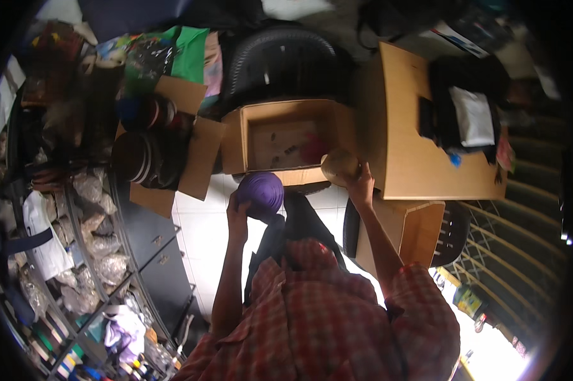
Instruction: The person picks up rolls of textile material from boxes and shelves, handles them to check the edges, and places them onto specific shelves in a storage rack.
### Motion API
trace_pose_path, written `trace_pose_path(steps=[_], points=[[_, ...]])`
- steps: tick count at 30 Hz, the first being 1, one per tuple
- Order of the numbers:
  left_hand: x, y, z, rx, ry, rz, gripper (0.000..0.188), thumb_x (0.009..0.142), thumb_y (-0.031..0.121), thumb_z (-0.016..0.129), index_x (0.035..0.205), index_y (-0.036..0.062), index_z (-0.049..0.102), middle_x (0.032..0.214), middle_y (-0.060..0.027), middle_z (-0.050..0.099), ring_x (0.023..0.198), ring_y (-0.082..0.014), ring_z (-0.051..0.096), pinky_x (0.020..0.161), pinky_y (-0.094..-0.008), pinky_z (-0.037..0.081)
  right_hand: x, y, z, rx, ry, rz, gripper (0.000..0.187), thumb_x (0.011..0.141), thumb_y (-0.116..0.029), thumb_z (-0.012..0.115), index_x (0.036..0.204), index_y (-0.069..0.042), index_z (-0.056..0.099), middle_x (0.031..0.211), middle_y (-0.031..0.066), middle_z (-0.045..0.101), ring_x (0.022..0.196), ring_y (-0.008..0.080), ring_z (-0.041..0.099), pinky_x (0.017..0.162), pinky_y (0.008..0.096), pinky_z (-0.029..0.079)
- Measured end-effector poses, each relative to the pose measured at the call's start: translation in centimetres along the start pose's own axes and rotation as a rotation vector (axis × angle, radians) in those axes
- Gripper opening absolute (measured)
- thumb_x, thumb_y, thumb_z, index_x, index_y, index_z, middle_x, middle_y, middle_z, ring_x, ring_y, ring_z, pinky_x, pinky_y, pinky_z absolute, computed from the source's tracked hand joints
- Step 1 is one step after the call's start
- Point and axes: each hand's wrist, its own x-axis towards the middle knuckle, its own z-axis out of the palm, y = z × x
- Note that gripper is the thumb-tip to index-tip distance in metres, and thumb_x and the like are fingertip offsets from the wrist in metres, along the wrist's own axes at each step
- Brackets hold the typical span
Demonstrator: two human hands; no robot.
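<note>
My left hand [237, 214] is closed on a purple roll of wound strap or ribbon [262, 194], gripping its left side. The round face of that roll shows its coiled layers. A beige roll [338, 167] is held in my right hand [361, 186], with the fingers along its right edge. Both rolls are at the near edge of an open cardboard box [234, 143], one on each side. The box has its flaps spread, with a blurred red patch and small dark marks inside.
Left of the box stands another open carton [201, 159] with dark striped rolls [134, 157]. A black chair [280, 63] is behind. To the right is a wooden table [401, 127] carrying dark bags, with a lower carton [420, 232] nearby. Shelves of plastic-wrapped goods [99, 238] line the left.
</note>
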Motion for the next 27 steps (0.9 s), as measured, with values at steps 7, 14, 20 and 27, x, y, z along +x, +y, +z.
trace_pose_path(steps=[7, 14, 20, 27], points=[[0.7, -6.6, -1.0, -0.448, -0.270, -0.046, 0.053, 0.092, 0.015, 0.060, 0.134, 0.0013, 0.032, 0.133, -0.0204, 0.042, 0.119, -0.0270, 0.050, 0.103, -0.0402, 0.040, -4.4, 2.5, -8.2, 0.109, 0.154, 0.103, 0.050, 0.072, -0.013, 0.079, 0.116, -0.001, 0.058, 0.087, 0.0101, 0.066, 0.079, 0.0152, 0.061, 0.068, 0.0299, 0.050], [-5.0, 2.5, 7.6, 0.424, -0.340, 0.636, 0.032, 0.092, 0.002, 0.054, 0.123, -0.0006, 0.050, 0.122, -0.0207, 0.051, 0.115, -0.0359, 0.052, 0.100, -0.0395, 0.039, -4.1, 9.5, -10.8, 0.308, 0.258, 0.211, 0.063, 0.071, -0.012, 0.081, 0.125, -0.004, 0.049, 0.096, 0.0121, 0.063, 0.088, 0.0202, 0.062, 0.074, 0.0315, 0.053], [-4.2, -0.2, 12.9, 0.280, -0.437, 0.509, 0.030, 0.092, 0.004, 0.055, 0.122, 0.0043, 0.054, 0.124, -0.0199, 0.050, 0.116, -0.0301, 0.052, 0.102, -0.0368, 0.038, 1.0, 16.0, -12.2, 0.155, 0.180, 0.173, 0.049, 0.076, -0.011, 0.077, 0.119, -0.005, 0.055, 0.090, 0.0122, 0.066, 0.082, 0.0179, 0.064, 0.072, 0.0303, 0.053], [-2.8, -1.2, 21.2, 0.575, -0.440, 0.540, 0.039, 0.088, -0.002, 0.057, 0.124, 0.0142, 0.056, 0.128, -0.0205, 0.049, 0.121, -0.0303, 0.050, 0.104, -0.0391, 0.039, 4.8, 19.9, -14.0, 0.078, -0.083, 0.169, 0.048, 0.081, -0.026, 0.071, 0.120, -0.001, 0.056, 0.092, 0.0197, 0.068, 0.087, 0.0299, 0.067, 0.076, 0.0376, 0.052]])
